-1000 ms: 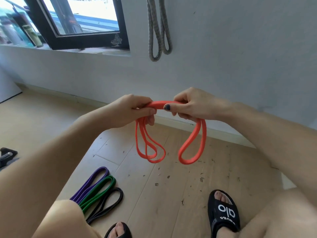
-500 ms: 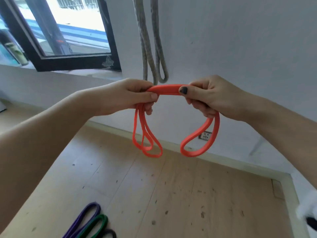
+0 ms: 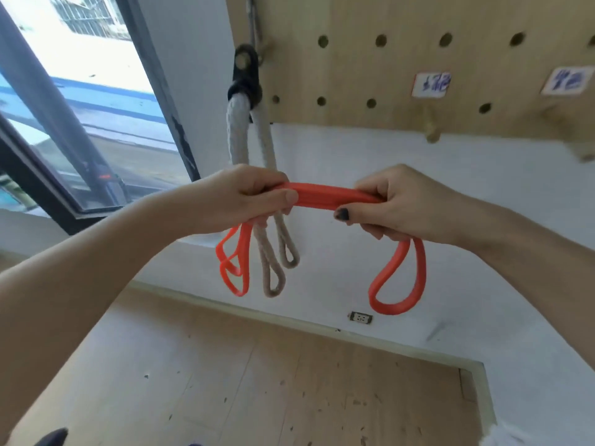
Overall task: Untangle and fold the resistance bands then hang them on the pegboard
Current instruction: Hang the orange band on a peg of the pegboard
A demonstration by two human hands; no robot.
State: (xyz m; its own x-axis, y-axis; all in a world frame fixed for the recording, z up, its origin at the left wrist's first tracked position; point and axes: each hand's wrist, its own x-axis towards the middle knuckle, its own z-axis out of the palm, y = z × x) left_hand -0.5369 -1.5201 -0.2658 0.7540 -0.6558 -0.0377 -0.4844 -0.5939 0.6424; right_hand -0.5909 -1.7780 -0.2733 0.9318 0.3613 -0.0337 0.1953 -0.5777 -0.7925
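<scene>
Now the left hand (image 3: pixel 248 194) and the right hand (image 3: pixel 396 204) each gripped the folded orange band (image 3: pixel 325 196) tight, its loops hanging down at both sides. To hang it well, I think the folds had to stay together and go over a peg (image 3: pixel 431 132) on the pegboard (image 3: pixel 418 27) behind.

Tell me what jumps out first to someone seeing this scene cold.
The bright orange resistance band dominates the centre of the view, folded into a bundle and held level between the left hand and the right hand, each with a closed grip, its loops dangling below both. Behind it a pale rope hangs down the wall from a black fitting at the left edge of the wooden pegboard, which fills the upper right with holes, pegs and two labels.
</scene>
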